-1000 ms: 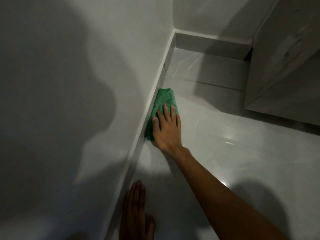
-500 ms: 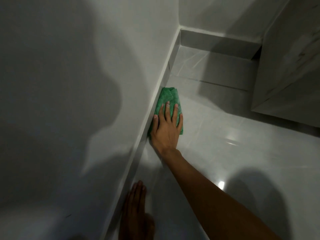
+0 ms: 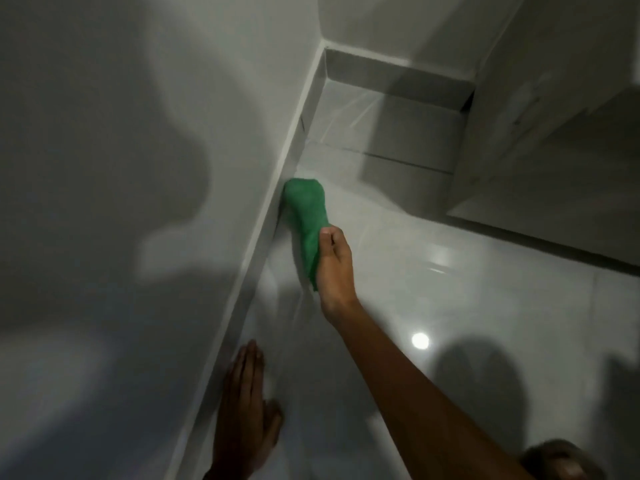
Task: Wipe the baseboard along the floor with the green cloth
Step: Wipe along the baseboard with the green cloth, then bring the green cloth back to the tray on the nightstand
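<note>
The green cloth [image 3: 305, 216] is bunched into a long roll, its far end touching the grey baseboard [image 3: 266, 220] that runs along the foot of the left wall. My right hand [image 3: 334, 268] is closed around the cloth's near end, knuckles up, just off the baseboard. My left hand [image 3: 244, 414] lies flat with fingers together on the glossy floor beside the baseboard, near the bottom of the view, holding nothing.
The baseboard meets a second baseboard [image 3: 398, 81] in the far corner. A pale cabinet [image 3: 554, 116] stands on the right, close to that corner. The white tiled floor [image 3: 467, 306] shows light reflections. A knee [image 3: 561, 462] shows at the bottom right.
My right hand went from pressing flat on the cloth to gripping it in a fist, and the cloth is now bunched and drawn slightly away from the baseboard. My left hand stayed put.
</note>
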